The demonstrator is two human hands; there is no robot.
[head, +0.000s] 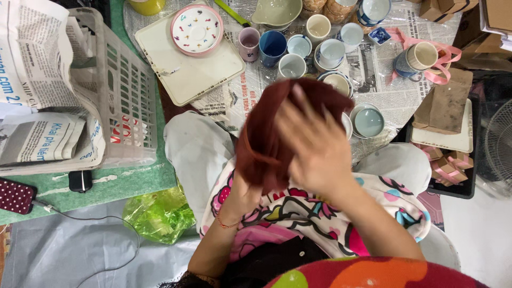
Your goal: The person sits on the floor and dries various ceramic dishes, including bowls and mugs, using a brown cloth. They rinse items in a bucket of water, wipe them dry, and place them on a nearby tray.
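A dark red cloth [266, 130] is bunched up over my lap, above my pale trousers. My left hand [240, 194] grips the cloth from below at its lower left edge. My right hand [314, 146] lies over the cloth's right side with its fingers spread, pressed against it and blurred by motion. Whatever sits inside the cloth is hidden. Just beyond the cloth, several small ceramic cups [292, 65] stand on a sheet of newspaper [373, 80].
A cream tray [210, 72] holds a pink-rimmed plate [196, 29]. At the left, a white plastic basket [125, 101] holds folded newspapers. A green plastic bag [159, 216] and a dotted phone [16, 196] lie nearby. Cardboard boxes [445, 104] with pink ribbon sit at the right.
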